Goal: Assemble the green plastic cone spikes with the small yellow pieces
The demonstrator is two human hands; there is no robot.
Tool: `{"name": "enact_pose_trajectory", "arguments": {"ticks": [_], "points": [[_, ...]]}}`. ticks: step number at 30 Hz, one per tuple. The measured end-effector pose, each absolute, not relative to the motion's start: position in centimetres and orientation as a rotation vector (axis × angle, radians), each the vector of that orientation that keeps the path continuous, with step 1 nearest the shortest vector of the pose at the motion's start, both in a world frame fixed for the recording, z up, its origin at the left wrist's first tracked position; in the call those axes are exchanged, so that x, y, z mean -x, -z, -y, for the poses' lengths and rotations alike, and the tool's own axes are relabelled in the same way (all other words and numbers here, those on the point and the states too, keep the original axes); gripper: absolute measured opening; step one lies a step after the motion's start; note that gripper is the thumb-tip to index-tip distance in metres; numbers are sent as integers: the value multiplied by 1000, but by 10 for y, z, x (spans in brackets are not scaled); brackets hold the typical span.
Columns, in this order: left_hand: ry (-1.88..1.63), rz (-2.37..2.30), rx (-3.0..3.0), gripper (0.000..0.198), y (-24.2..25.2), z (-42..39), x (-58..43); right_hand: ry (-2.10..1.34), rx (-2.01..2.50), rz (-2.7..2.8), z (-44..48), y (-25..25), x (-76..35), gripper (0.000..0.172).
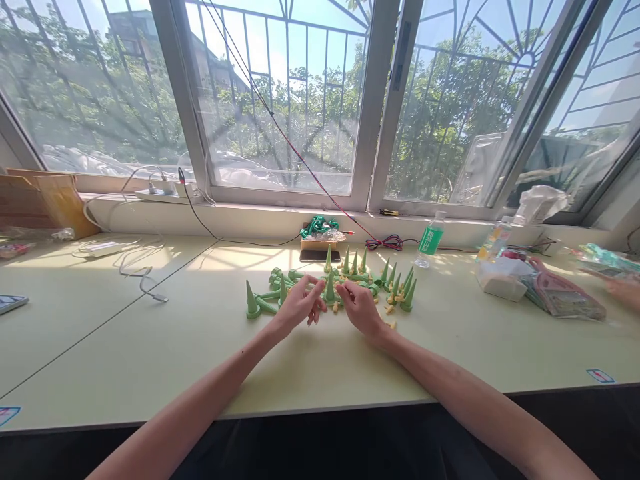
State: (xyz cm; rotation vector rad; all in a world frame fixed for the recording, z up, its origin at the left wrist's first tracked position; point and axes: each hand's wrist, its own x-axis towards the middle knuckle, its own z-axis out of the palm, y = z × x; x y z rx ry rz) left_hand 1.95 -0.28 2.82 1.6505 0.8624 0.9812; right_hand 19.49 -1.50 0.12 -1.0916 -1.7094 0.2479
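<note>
Over the middle of the table my left hand has its thumb and index finger pinched together, with the other fingers hanging loosely below. Whatever sits in that pinch is too small to make out. Facing it, my right hand is closed, its fingertips curled inward and hiding what they hold. A green cone stands upright between the two hands. Around them are several more green cones, some standing with yellow bits at their bases, and green stick-like pieces lying down. Small yellow pegs lie scattered by my right hand.
Behind the cones are a dark phone and a small box with green stuff. A water bottle, tissue pack and bagged items stand right. Another person's hand shows far right. A white cable lies left.
</note>
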Motion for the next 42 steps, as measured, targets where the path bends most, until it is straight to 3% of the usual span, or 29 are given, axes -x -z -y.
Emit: {"name": "enact_pose_trajectory", "arguments": {"ticks": [15, 26, 42], "points": [[-961, -951, -1400, 55, -33, 5, -17, -268, 1019, 1868, 14, 1, -198, 40], [-1004, -925, -1315, 55, -29, 0, -14, -292, 1012, 1911, 15, 2, -197, 19], [-971, -942, -1322, 56, -30, 3, -15, -285, 979, 1954, 12, 6, -197, 20]]}}
